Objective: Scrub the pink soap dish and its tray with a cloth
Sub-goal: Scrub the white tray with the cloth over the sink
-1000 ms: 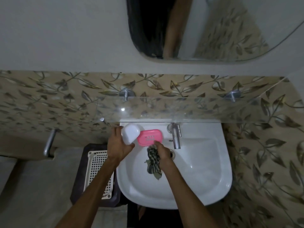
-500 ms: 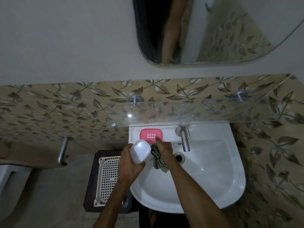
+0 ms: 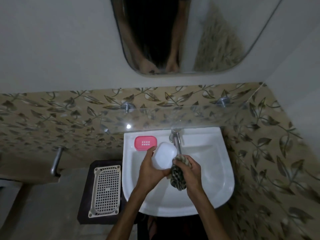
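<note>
A pink soap dish part (image 3: 145,143) with small drain holes lies flat on the back left ledge of the white sink (image 3: 223,181). My left hand (image 3: 150,168) grips a white oval tray (image 3: 164,158) over the basin, its smooth side facing up. My right hand (image 3: 188,170) grips a dark checked cloth (image 3: 178,177), bunched up and touching the tray's right edge. Part of the cloth hangs below my fingers.
A chrome tap (image 3: 175,139) stands at the sink's back, just beyond the tray. A glass shelf (image 3: 199,116) juts out above the sink. Left of the sink, a cream perforated basket (image 3: 105,189) lies on a dark stand. A metal bar (image 3: 56,160) sticks out from the left wall.
My left hand carried the white tray rightward over the basin. My right hand left the pink dish and brought the cloth against the tray's right edge.
</note>
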